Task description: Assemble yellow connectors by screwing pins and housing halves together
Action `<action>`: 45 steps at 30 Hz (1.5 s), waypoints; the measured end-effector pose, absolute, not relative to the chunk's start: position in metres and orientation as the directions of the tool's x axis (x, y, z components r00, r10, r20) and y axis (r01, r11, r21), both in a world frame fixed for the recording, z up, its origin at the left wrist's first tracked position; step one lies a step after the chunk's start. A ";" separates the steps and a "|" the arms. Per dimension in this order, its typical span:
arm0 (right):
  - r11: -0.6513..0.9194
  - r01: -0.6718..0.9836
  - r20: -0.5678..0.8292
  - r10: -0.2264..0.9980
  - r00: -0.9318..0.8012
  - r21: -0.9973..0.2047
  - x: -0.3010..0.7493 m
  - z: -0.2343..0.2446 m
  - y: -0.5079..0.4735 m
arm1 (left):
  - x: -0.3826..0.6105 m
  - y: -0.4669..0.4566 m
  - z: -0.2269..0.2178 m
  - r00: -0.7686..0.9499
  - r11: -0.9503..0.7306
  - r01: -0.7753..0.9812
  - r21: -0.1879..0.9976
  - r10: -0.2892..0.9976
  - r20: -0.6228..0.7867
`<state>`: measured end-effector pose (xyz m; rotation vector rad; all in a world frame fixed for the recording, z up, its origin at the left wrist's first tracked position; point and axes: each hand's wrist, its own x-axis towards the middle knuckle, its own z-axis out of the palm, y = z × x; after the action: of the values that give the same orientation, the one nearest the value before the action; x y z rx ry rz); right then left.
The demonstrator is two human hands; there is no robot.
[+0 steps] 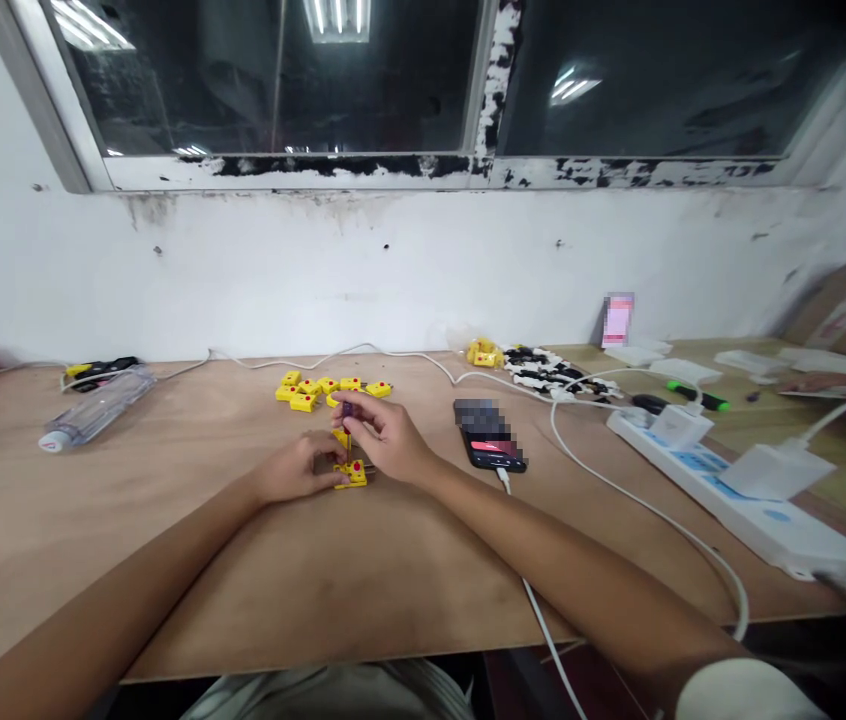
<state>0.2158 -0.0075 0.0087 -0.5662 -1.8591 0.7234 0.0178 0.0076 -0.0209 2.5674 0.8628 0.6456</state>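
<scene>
My right hand point(385, 436) is closed around the dark purple handle of a screwdriver point(348, 410), which stands upright with its thin shaft pointing down. Under the tip lies a small yellow plug point(353, 474) with a red dot and metal prongs facing right. Fingers of my left hand point(299, 467) pinch this plug from the left and press it to the table. Another yellow piece point(341, 438) shows just behind it, partly hidden by my hands. Farther back lies a group of several similar yellow plugs point(304, 399).
A phone point(494, 450) on a white cable lies right of my hands. Beyond it are a power strip point(738, 500), a pile of black and white parts point(554, 372) and a bag of yellow parts point(483, 352). A clear bottle point(97, 410) lies left. Another person's hand point(843, 385) is far right.
</scene>
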 end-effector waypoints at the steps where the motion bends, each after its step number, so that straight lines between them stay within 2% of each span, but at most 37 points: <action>1: 0.725 0.069 0.654 0.655 -0.378 -0.686 0.216 0.011 -0.010 | 0.018 0.008 -0.021 0.707 -0.750 0.469 0.467 0.635 0.309; 4: 0.780 0.184 0.710 0.622 -0.328 -0.598 0.217 0.015 -0.014 | 0.018 0.008 -0.021 0.705 -0.746 0.461 0.480 0.637 0.313; 6: 0.784 0.209 0.718 0.620 -0.317 -0.585 0.217 0.016 -0.013 | 0.018 0.008 -0.020 0.712 -0.751 0.458 0.476 0.630 0.308; 10: 0.759 0.079 0.687 0.624 -0.372 -0.647 0.219 0.015 -0.011 | 0.017 0.007 -0.020 0.731 -0.763 0.460 0.455 0.616 0.295; 16: 0.780 0.181 0.700 0.620 -0.354 -0.599 0.221 0.020 -0.011 | 0.018 0.006 -0.020 0.714 -0.746 0.455 0.487 0.632 0.301; 21: 0.731 0.069 0.634 0.632 -0.447 -0.679 0.224 0.024 -0.013 | 0.019 0.005 -0.016 0.721 -0.749 0.462 0.474 0.629 0.291; 28: 0.882 0.219 0.811 0.469 -0.349 -0.416 0.222 0.016 -0.013 | 0.019 0.004 -0.017 0.698 -0.728 0.459 0.509 0.650 0.301; 30: 0.879 0.215 0.821 0.475 -0.318 -0.425 0.221 0.013 -0.012 | 0.019 0.005 -0.018 0.702 -0.729 0.456 0.511 0.648 0.297; 34: 0.846 0.117 0.772 0.525 -0.358 -0.521 0.221 0.013 -0.015 | 0.018 0.007 -0.018 0.725 -0.741 0.445 0.502 0.628 0.284; 40: 0.875 0.208 0.821 0.482 -0.306 -0.437 0.222 0.014 -0.014 | 0.018 0.006 -0.017 0.716 -0.730 0.440 0.524 0.637 0.286; 45: 0.841 0.118 0.783 0.537 -0.315 -0.529 0.223 0.014 -0.012 | 0.018 0.007 -0.017 0.723 -0.735 0.437 0.518 0.630 0.283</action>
<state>0.2226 -0.0115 0.0139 -0.4919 -1.8676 0.4537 0.0184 0.0066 -0.0172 2.5082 0.8195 0.6280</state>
